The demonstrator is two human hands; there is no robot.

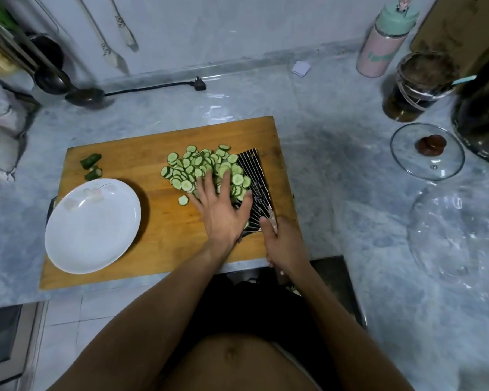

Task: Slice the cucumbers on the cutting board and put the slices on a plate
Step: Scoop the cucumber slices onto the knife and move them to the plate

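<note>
At the centre of the frame, on a wooden cutting board [141, 153], lies a heap of cucumber slices [201, 167]. The person's left hand [220, 210] rests flat on the heap, fingers straight and spread. The right hand [284, 244] grips the handle of a cleaver [256, 187], whose broad blade lies just right of the slices, touching them. A white plate [92, 225] sits on the board's lower left. Two cucumber ends [91, 165] lie above it.

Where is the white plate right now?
In the head view, the white plate sits empty on the near-left corner of the cutting board, left of the cucumber slices and just below two cucumber end pieces.
</note>
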